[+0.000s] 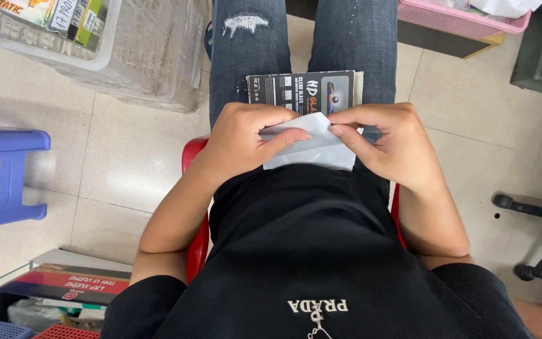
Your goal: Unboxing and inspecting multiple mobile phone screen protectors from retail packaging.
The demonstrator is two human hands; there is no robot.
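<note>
Both hands hold a white sleeve (312, 147) over the lap. The left hand (239, 141) pinches its left edge and should stay steady; the right hand (390, 141) pinches the top edge, best peeled slowly. A dark box (302, 91) lies beyond, on the thighs.

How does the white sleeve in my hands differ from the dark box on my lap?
The white sleeve is plain and blank; the dark box is printed with pictures and text. The sleeve looks thin and bends between the left hand and right hand, while the box lies flat on the thighs, touched by neither hand. The sleeve overlaps the box's near edge. Both are flat and rectangular.
</note>
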